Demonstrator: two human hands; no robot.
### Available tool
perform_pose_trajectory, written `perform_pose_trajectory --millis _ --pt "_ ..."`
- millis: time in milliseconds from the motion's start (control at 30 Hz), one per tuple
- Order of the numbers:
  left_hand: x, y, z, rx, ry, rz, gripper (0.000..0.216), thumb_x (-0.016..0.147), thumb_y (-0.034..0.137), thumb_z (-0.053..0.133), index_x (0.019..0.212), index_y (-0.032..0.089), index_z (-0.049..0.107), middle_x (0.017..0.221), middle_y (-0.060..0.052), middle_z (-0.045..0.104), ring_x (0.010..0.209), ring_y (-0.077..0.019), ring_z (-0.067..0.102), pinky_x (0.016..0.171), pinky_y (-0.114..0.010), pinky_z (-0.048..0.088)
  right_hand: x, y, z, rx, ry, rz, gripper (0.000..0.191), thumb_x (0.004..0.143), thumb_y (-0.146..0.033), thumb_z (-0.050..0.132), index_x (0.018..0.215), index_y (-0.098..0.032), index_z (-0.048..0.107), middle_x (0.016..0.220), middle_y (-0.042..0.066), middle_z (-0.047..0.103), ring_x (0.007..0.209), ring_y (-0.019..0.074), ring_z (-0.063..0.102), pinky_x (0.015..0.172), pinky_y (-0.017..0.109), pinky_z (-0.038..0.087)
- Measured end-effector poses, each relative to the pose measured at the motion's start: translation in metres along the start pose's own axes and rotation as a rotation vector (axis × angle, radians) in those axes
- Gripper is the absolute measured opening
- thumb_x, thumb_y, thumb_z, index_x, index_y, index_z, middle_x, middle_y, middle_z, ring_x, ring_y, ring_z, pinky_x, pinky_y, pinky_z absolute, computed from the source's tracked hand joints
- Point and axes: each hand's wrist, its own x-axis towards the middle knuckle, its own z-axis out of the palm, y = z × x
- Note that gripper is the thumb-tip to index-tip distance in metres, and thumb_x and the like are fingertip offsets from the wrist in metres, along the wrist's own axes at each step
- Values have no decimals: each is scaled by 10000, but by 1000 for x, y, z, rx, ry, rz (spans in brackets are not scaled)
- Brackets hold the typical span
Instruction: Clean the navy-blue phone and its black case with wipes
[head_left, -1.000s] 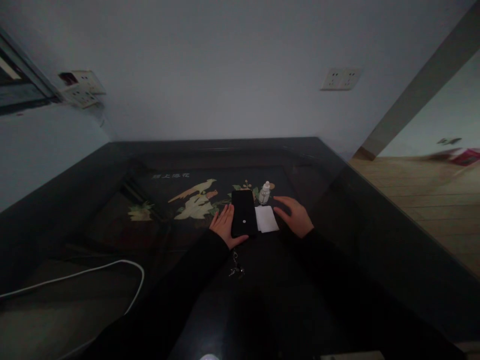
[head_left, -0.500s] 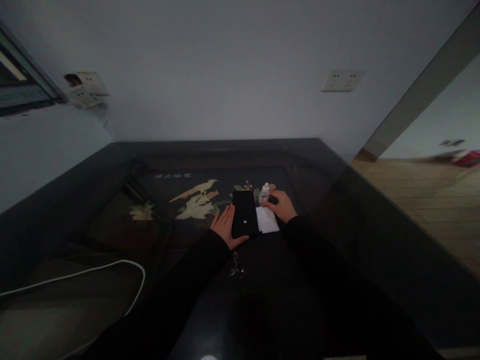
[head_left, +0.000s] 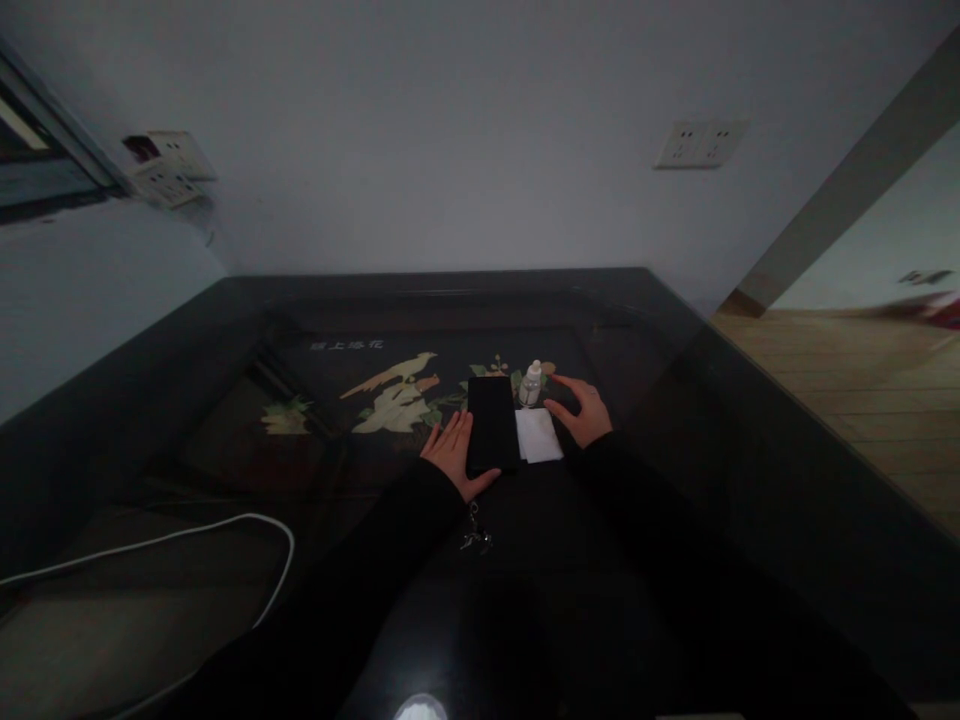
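A black smartphone (head_left: 493,425) lies flat on the dark glossy table (head_left: 637,560). My left hand (head_left: 452,452) rests against its left and bottom edges, fingers spread and thumb stretched along the bottom. Below that hand lies a small metallic charm (head_left: 475,540). Right of the phone's upper end stands a small white bottle with a narrow cap (head_left: 531,385). My right hand (head_left: 586,412) is just right of the bottle, thumb and fingers apart, holding nothing. Folded white paper or tissue (head_left: 539,436) lies between the phone and my right wrist.
A white cable (head_left: 180,532) curves across the left side. Pale wall sockets (head_left: 701,145) are on the wall behind the table, with more sockets (head_left: 169,168) at the left corner. A bird-and-flower picture (head_left: 397,400) decorates the tabletop. Wooden floor (head_left: 847,390) shows at right.
My right hand has let go of the bottle and moved slightly right, its fingers now apart. The white spot on the phone no longer shows. My left hand stays at the phone.
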Motion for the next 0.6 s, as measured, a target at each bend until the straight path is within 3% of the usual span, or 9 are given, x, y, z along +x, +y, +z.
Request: perform_pose_trajectory --millis 600 --pt "-1 -4 1 -18 -1 9 910 709 579 489 1375 24 212 1435 -181 268 1347 -250 217 1095 -449 192 -10 5 -7 75 22 34 307 763 -386 534 987 -197 625 1035 87 626 999 238 534 893 426 399"
